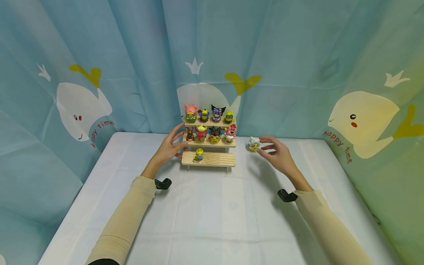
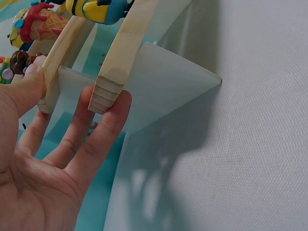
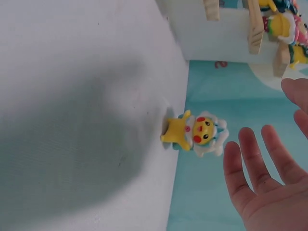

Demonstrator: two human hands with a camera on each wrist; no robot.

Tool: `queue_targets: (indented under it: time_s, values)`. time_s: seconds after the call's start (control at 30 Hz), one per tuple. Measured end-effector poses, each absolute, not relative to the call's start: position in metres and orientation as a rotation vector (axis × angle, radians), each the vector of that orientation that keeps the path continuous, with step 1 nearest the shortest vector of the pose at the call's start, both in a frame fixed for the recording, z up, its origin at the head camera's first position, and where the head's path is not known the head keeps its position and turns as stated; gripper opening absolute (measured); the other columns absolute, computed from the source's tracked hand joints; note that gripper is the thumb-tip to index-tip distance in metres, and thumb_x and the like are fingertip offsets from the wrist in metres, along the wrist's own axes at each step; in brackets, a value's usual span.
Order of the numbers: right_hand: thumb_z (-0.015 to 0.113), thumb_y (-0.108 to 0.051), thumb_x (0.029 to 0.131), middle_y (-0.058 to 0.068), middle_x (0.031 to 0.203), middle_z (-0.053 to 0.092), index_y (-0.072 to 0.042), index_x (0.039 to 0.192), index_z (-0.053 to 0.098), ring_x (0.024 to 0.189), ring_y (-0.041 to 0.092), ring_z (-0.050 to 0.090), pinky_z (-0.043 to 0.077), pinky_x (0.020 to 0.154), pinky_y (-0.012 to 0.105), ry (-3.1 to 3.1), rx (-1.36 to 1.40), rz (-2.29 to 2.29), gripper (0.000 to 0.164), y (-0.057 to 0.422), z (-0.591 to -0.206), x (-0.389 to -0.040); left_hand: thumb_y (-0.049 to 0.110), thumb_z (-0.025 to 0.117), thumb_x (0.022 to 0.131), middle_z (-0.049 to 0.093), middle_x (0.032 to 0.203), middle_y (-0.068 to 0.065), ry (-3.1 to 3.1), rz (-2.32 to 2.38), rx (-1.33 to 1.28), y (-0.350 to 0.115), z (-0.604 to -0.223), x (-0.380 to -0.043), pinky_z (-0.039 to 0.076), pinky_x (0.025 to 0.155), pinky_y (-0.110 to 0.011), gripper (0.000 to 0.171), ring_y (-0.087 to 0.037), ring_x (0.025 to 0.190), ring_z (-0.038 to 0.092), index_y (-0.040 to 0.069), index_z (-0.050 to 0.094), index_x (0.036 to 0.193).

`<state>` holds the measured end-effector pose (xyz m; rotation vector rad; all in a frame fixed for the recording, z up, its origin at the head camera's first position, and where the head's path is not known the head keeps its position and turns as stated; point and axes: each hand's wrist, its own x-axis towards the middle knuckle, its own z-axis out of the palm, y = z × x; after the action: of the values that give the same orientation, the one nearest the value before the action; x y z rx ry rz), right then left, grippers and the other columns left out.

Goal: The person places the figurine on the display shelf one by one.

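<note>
A three-tier wooden display stand (image 1: 218,159) with white supports stands at the back of the table. My left hand (image 1: 170,145) rests against its left end; in the left wrist view the thumb (image 2: 30,89) touches the middle board, and extended fingertips touch the end of the lowest board (image 2: 118,53). To the right of the stand, a small yellow figurine in a white and pale blue hood (image 3: 185,131) stands upright on the table. My right hand (image 1: 277,154) is beside this figurine, its fingers spread and apart from it in the right wrist view.
Several figurines line the top board (image 1: 210,124) and the middle board (image 1: 208,144). One yellow and blue figurine (image 1: 199,154) sits on the left part of the lowest board. A blue curtain (image 1: 285,73) hangs right behind the white-covered table (image 1: 212,221).
</note>
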<state>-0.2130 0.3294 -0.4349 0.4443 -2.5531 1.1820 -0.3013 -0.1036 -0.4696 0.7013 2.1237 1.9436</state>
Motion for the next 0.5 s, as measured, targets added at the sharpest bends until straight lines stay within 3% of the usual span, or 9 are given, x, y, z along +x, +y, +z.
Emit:
queue_targets:
  time_s: [0.17,0.3,0.5]
  values:
    - [0.074,-0.011,0.097,0.024,0.131,0.063,-0.004,0.138,0.059,0.107,0.043,0.068,0.058,0.084,0.038,-2.573,0.37,1.189,0.044,0.33,-0.437,-0.225,0.014,0.062,0.105,0.03,0.165,-0.013,2.123,1.946,0.708,-0.103,-0.47,-0.301,0.057,0.065,-0.066,0.076,-0.05,0.103,0.067,0.042,0.023,0.163]
    - [0.074,-0.01,0.097,0.026,0.135,0.06,-0.002,0.139,0.058,0.113,0.048,0.063,0.055,0.09,0.057,-2.595,0.322,1.207,0.047,0.332,-0.443,-0.235,0.012,0.061,0.104,0.03,0.166,-0.015,2.125,1.947,0.7,-0.103,-0.47,-0.302,0.057,0.065,-0.066,0.076,-0.046,0.099,0.069,0.041,0.023,0.164]
    - [0.073,-0.013,0.098,0.024,0.145,0.052,-0.004,0.145,0.054,0.123,0.051,0.056,0.054,0.092,0.06,-2.65,0.28,1.235,0.051,0.336,-0.451,-0.248,0.012,0.062,0.104,0.03,0.166,-0.012,2.123,1.946,0.69,-0.103,-0.47,-0.302,0.057,0.064,-0.066,0.076,-0.035,0.094,0.073,0.044,0.024,0.162]
